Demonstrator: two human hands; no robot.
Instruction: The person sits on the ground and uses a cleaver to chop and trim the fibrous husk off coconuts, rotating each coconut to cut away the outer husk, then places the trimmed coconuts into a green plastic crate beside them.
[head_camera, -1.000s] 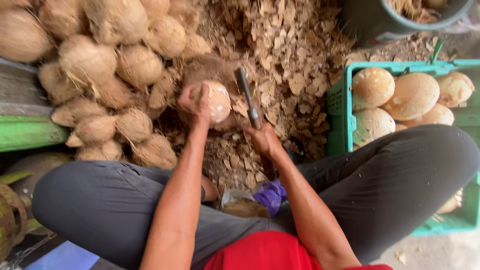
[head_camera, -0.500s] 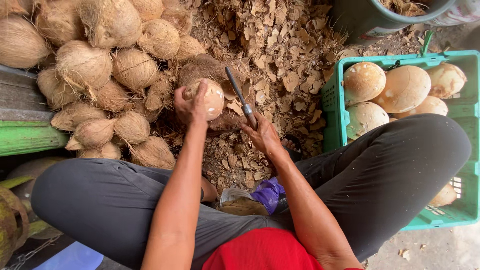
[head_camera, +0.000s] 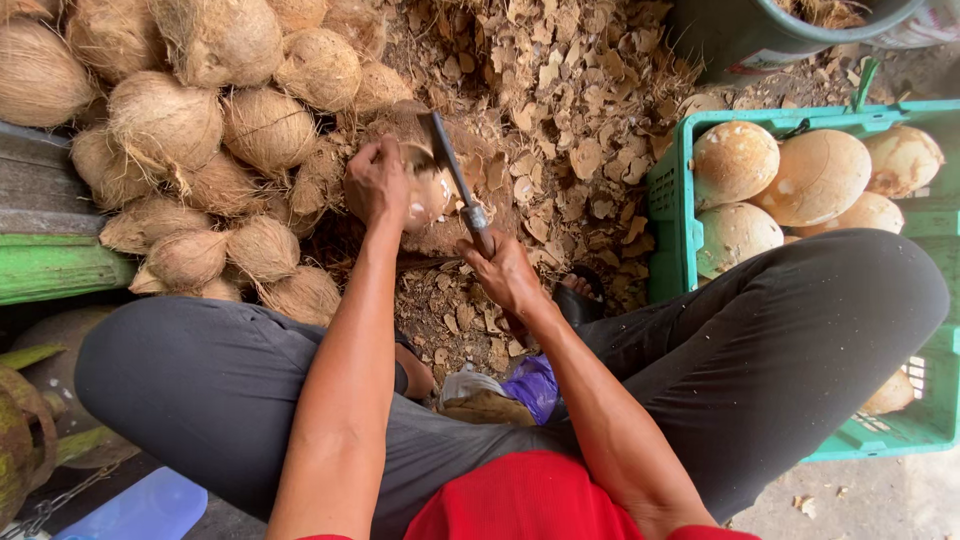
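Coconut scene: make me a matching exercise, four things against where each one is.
Things:
1. knife
2. peeled coconuts
3. husked coconuts
4. shell chips

Places:
A. piled at the far left
B. in the green crate
C. scattered on the ground ahead
D. in the right hand

Pairs: 1-D, 2-B, 3-A, 4-C

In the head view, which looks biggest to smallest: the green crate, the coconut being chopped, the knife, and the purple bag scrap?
1. Green crate, by far.
2 and 3. Knife and coconut in the left hand: unsure, since the hand partly hides the coconut.
4. Purple bag scrap, though it lies nearer the camera.
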